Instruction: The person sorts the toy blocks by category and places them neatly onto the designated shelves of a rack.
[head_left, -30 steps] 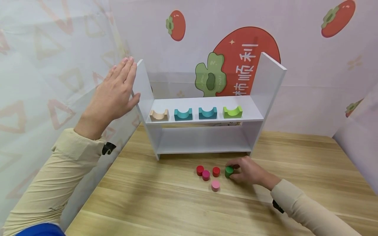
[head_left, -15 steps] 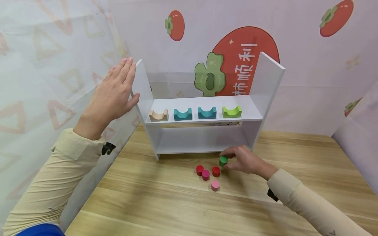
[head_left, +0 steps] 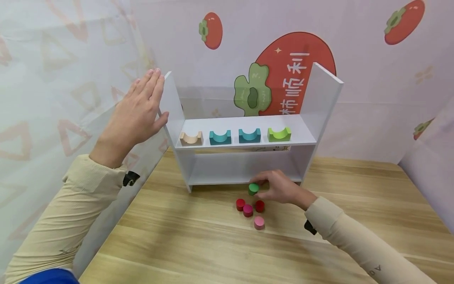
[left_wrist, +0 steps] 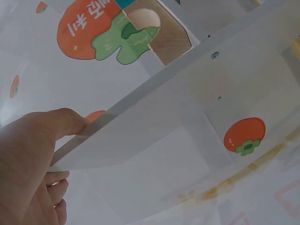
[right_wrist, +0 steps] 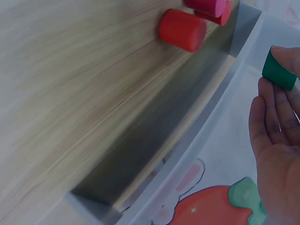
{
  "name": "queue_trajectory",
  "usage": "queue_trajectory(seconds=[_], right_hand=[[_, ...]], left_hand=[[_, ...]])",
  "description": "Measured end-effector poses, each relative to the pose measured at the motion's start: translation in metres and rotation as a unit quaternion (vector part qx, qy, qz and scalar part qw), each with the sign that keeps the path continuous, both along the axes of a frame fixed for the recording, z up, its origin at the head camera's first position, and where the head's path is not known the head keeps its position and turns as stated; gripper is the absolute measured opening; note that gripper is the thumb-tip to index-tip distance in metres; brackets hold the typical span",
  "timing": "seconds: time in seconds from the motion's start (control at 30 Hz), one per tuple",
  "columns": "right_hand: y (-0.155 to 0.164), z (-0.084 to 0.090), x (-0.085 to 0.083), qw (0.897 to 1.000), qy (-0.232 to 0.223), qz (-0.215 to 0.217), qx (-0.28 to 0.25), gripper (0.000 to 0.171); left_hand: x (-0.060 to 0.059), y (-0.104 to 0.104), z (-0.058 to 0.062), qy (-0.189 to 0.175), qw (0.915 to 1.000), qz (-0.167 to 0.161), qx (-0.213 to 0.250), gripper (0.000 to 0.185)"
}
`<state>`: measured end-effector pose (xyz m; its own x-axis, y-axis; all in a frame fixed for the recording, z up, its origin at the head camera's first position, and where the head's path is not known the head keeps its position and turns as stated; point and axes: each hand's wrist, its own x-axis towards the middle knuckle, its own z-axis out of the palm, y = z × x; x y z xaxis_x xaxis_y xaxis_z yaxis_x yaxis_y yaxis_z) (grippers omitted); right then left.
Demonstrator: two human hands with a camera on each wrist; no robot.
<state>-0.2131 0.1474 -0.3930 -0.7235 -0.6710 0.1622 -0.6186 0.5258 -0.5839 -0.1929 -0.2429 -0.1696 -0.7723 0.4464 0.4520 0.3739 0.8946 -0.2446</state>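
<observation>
My right hand (head_left: 274, 188) pinches a small green cylinder (head_left: 253, 189) (right_wrist: 278, 71) just above the table, in front of the lower shelf of a white shelf unit (head_left: 241, 126). My left hand (head_left: 136, 112) lies flat with straight fingers against the unit's left side panel (left_wrist: 140, 136); the thumb hooks its front edge. On the upper shelf sit a beige cradle block (head_left: 190, 138), two teal cradle blocks (head_left: 220, 137) and a green cradle block (head_left: 279, 135). Two red cylinders (head_left: 240, 204), a magenta cylinder (head_left: 248, 210) and a pink cylinder (head_left: 259, 223) stand on the wooden table (head_left: 198, 240).
A translucent patterned curtain (head_left: 53, 79) hangs close on the left. Behind the shelf unit is a wall with a persimmon poster (head_left: 283, 79). The lower shelf (head_left: 241, 173) holds nothing. Bare wood runs along the front and right of the table.
My right hand lifted the green cylinder off the table from right of the group and carried it left and toward the lower shelf. The left hand stayed on the side panel.
</observation>
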Motion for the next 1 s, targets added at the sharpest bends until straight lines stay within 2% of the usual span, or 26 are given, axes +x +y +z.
queue_trajectory(seconds=[0.5, 0.77, 1.0], right_hand=[[-0.057, 0.001, -0.013, 1.000, -0.022, 0.010, -0.014, 0.034], [-0.097, 0.006, -0.022, 1.000, -0.003, 0.020, -0.010, 0.033], [-0.129, 0.003, -0.032, 0.999, -0.016, 0.035, -0.034, 0.029]], left_hand=[[0.001, 0.000, 0.002, -0.002, 1.0000, 0.005, -0.008, 0.085], [0.000, 0.000, 0.000, 0.000, 1.0000, 0.004, -0.004, 0.085], [0.001, 0.000, 0.000, -0.001, 1.0000, 0.005, -0.003, 0.085]])
